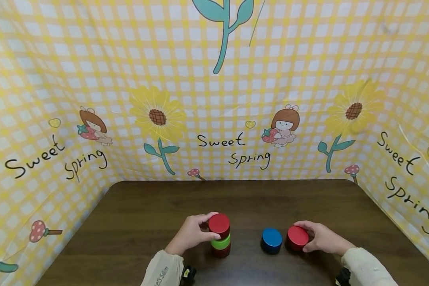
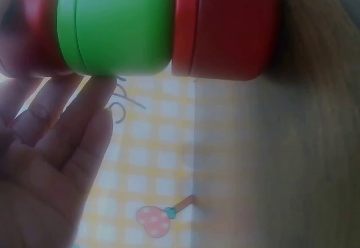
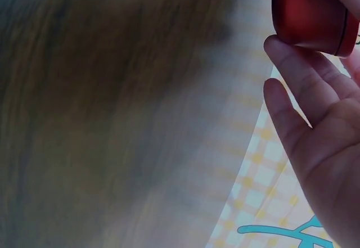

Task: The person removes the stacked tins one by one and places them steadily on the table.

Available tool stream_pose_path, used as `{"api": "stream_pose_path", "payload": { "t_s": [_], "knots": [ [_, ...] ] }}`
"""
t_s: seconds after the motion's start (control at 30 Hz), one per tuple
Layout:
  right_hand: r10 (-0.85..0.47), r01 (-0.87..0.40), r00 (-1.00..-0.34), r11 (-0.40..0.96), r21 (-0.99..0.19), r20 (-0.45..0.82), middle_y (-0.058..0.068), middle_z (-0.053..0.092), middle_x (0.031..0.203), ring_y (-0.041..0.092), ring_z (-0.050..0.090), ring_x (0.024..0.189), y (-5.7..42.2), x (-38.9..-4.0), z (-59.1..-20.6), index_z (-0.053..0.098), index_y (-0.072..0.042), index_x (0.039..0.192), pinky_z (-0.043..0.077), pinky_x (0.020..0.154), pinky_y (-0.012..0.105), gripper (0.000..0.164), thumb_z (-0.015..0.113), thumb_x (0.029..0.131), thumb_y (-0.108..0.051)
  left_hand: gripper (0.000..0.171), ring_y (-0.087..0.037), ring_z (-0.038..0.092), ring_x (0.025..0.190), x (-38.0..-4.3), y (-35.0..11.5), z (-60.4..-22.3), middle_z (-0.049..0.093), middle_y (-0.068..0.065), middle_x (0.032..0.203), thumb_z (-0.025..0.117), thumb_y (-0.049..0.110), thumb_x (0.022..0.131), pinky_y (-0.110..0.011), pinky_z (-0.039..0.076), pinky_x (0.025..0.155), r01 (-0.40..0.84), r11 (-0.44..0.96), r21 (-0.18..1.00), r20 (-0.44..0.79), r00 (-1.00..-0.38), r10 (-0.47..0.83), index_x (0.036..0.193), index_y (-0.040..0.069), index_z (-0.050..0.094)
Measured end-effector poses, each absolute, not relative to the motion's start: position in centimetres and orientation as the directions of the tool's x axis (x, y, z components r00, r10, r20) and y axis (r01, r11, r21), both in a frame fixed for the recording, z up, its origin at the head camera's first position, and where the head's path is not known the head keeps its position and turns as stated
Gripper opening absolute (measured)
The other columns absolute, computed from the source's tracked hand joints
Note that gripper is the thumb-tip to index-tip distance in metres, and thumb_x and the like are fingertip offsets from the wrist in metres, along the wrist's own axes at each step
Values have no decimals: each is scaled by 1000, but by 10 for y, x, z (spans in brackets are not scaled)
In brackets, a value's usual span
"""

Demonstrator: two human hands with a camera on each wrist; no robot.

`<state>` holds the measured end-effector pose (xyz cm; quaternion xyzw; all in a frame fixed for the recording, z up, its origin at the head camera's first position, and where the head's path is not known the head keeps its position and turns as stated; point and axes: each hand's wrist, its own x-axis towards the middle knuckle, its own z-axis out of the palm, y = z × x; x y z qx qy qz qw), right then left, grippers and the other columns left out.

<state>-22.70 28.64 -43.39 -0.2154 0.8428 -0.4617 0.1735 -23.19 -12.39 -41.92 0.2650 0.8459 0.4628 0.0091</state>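
Toward the front of the table stands a stack of round lidded tins: a red tin (image 1: 219, 224) on top, a green tin (image 1: 221, 242) in the middle and a dark red tin (image 1: 221, 252) at the bottom. My left hand (image 1: 192, 232) holds the top red tin between thumb and fingers; the left wrist view shows the stack sideways, tins touching. To the right, my right hand (image 1: 323, 238) grips another red tin (image 1: 296, 239) from its right side. In the right wrist view, fingers touch this tin (image 3: 309, 17); whether it rests on the table I cannot tell.
Just left of the right-hand red tin is a blue tin (image 1: 271, 240). Everything stands on a dark wooden table (image 1: 157, 202). A yellow checked cloth (image 1: 214, 99) with flowers and lettering surrounds the table's back and sides.
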Motion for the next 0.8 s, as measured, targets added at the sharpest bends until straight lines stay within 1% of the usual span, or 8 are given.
{"api": "stream_pose_path", "payload": {
  "t_s": [0.17, 0.33, 0.5, 0.67, 0.8],
  "knots": [
    [-528, -189, -844, 458, -868, -94, 28, 55, 120, 37, 53, 106, 286, -227, -435, 40, 20, 128, 49, 76, 24, 68, 76, 72, 7, 57, -18, 63, 86, -231, -123, -419, 69, -12, 107, 80, 23, 78, -26, 52, 75, 439, 428, 790, 232, -860, 455, 127, -1, 61],
    [-525, -193, -845, 475, -859, -101, 29, 55, 120, 40, 53, 105, 285, -227, -433, 42, 19, 127, 49, 76, 24, 67, 78, 71, 6, 58, -20, 63, 86, -231, -124, -418, 69, -13, 107, 81, 22, 78, -29, 53, 75, 445, 439, 781, 232, -859, 457, 127, -1, 61],
    [-532, -202, -841, 485, -851, -103, 30, 55, 120, 39, 53, 104, 285, -227, -433, 43, 19, 127, 48, 75, 24, 66, 78, 72, 5, 58, -20, 63, 85, -231, -123, -417, 69, -14, 107, 81, 22, 78, -30, 53, 75, 449, 447, 773, 234, -858, 457, 127, -1, 60],
    [-533, -203, -839, 489, -848, -107, 29, 54, 121, 36, 53, 102, 285, -228, -434, 43, 18, 127, 48, 75, 24, 66, 77, 72, 6, 59, -17, 63, 86, -232, -124, -418, 69, -12, 108, 80, 24, 79, -28, 52, 76, 431, 451, 782, 216, -866, 451, 128, 0, 60],
    [-537, -203, -836, 491, -847, -110, 29, 55, 121, 35, 53, 102, 285, -229, -436, 43, 17, 127, 47, 75, 24, 65, 77, 72, 6, 59, -17, 63, 86, -231, -124, -417, 69, -13, 108, 80, 24, 79, -28, 53, 76, 440, 446, 779, 222, -860, 459, 128, -1, 60]
  ]
}}
